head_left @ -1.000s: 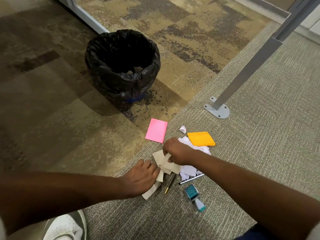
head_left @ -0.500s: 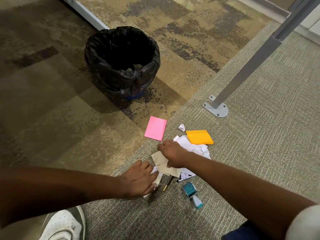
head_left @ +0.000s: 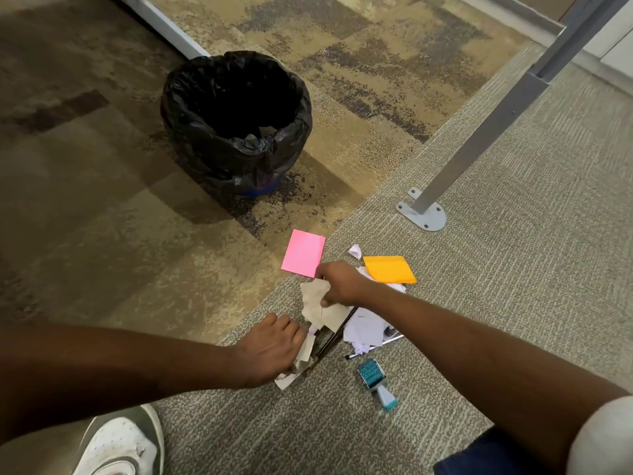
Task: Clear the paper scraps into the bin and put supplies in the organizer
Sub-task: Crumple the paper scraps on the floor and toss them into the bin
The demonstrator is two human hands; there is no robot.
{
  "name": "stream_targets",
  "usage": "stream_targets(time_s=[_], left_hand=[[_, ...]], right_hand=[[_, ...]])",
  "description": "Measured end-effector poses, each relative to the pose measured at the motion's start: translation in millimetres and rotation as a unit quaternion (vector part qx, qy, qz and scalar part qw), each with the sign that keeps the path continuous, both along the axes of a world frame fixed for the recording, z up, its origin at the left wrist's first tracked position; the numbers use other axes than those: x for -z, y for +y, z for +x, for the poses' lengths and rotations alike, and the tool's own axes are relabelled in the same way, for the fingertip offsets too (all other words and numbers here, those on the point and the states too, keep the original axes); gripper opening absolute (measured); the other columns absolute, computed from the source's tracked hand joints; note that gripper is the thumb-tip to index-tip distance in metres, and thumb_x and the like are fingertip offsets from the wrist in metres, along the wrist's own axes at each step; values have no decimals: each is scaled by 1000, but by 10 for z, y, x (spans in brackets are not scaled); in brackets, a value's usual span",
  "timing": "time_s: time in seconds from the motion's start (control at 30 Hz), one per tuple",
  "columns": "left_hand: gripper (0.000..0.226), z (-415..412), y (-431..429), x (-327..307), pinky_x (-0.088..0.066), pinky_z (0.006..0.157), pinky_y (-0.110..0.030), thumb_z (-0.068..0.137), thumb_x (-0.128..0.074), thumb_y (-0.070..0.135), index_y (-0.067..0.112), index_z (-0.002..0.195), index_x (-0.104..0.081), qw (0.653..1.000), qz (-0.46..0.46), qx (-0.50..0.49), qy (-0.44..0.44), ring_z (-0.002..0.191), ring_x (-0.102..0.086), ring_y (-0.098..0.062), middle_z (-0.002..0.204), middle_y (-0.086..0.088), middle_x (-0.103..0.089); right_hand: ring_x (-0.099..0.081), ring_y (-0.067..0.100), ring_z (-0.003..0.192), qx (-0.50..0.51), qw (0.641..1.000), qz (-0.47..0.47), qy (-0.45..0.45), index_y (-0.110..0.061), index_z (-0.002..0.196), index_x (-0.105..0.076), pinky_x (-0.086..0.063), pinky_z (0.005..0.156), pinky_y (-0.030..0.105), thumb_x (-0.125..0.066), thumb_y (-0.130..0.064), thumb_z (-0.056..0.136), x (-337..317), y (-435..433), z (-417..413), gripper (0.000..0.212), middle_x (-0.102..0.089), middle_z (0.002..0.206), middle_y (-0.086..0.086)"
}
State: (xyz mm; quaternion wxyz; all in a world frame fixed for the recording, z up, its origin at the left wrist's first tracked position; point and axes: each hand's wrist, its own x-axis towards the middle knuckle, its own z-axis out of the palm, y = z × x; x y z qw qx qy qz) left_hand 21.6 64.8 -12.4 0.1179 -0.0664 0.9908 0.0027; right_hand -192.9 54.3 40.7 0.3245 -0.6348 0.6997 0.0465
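On the carpet lies a pile of paper scraps. My right hand (head_left: pixel 339 282) grips several beige scraps (head_left: pixel 317 303) lifted off the floor. My left hand (head_left: pixel 274 347) is closed on crumpled white and beige scraps (head_left: pixel 298 366) at floor level. White scraps (head_left: pixel 364 329) stay on the carpet under my right forearm, with a dark pen (head_left: pixel 334 332) and a silver pen (head_left: pixel 363 353) partly hidden among them. Beside the pile lie a pink sticky pad (head_left: pixel 303 253), an orange sticky pad (head_left: pixel 388 269), a small white scrap (head_left: pixel 355 250) and a teal stamp (head_left: pixel 375 380). The black-lined bin (head_left: pixel 236 121) stands beyond.
A grey metal table leg (head_left: pixel 479 132) slants up to the right from its floor plate (head_left: pixel 423 214). A white baseboard strip (head_left: pixel 164 25) runs behind the bin. My white shoe (head_left: pixel 120 443) is at the bottom left. No organizer is in view.
My right hand has lifted the beige scraps up and toward the pink pad, uncovering the dark pen. My left hand has closed on the scraps by it. The camera has shifted slightly.
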Motion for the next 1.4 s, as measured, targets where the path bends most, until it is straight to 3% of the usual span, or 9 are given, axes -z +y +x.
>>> stream_targets(time_s=[0.2, 0.33, 0.47, 0.7, 0.8, 0.9, 1.03, 1.17, 1.4], left_hand=[[66, -68, 43, -52, -43, 80, -37, 75, -63, 59, 7, 115, -50, 994, 58, -90, -31, 93, -52, -25, 105, -9, -58], [64, -125, 118, -59, -37, 91, -39, 79, -62, 49, 9, 124, -41, 981, 101, -162, -38, 108, -43, -27, 119, -11, -50], [52, -174, 187, -113, -36, 89, -40, 81, -58, 41, 10, 120, -44, 969, 114, -206, -69, 108, -42, -29, 120, -12, -49], [64, -157, 241, -133, -41, 82, -42, 78, -57, 55, 9, 120, -42, 972, 117, -189, -77, 106, -41, -30, 118, -13, -47], [70, -151, 228, -133, -45, 81, -43, 73, -71, 45, 6, 122, -40, 975, 106, -164, -104, 107, -41, -30, 119, -14, -46], [64, -153, 216, -146, -45, 79, -44, 75, -72, 30, 4, 123, -39, 976, 101, -154, -119, 107, -43, -31, 120, -16, -46], [53, -182, 167, -188, -46, 78, -46, 78, -66, 12, 4, 122, -38, 973, 112, -154, -130, 107, -48, -33, 120, -17, -48], [56, -241, 137, -231, -47, 78, -45, 77, -67, 12, 6, 123, -36, 966, 134, -181, -128, 110, -46, -32, 122, -16, -45], [59, -301, 196, -232, -46, 79, -44, 74, -67, 6, 7, 123, -34, 963, 134, -202, -116, 112, -41, -35, 122, -18, -44]], right_hand=[[-58, 27, 86, 101, 992, -34, -64, -6, 90, -66, -28, 62, 27, -78, -12, 69, -239, -125, -241, 26, -65, 91, 20], [-54, 20, 77, 205, 967, -66, -134, -4, 76, -60, -33, 60, 27, -77, -7, 71, -332, -105, -381, 17, -60, 78, 14], [-59, 25, 76, 321, 917, -77, -223, 11, 87, -61, -47, 65, 36, -74, 1, 74, -412, -120, -491, 21, -61, 81, 18], [-66, 36, 93, 441, 824, -53, -352, 11, 106, -59, -56, 81, 48, -69, 7, 77, -457, -171, -525, 32, -66, 97, 23], [-65, 32, 88, 428, 850, -67, -300, 9, 99, -61, -54, 76, 42, -71, 6, 75, -388, -119, -576, 26, -66, 91, 20], [-52, 22, 69, 325, 935, -71, -122, -7, 69, -57, -38, 56, 28, -78, -10, 72, -314, -40, -658, 21, -56, 69, 6], [-58, 29, 95, 200, 979, -39, 27, 1, 98, -64, -41, 73, 32, -79, -22, 71, -143, 72, -667, 38, -65, 101, 18], [-50, 33, 117, 92, 988, 18, 124, -3, 118, -53, -34, 96, 38, -70, -32, 80, 63, 161, -547, 51, -57, 123, 18], [-53, 37, 106, 77, 979, -25, 186, -5, 123, -39, -45, 82, 46, -68, -28, 80, 182, 308, -418, 57, -55, 114, 18]])
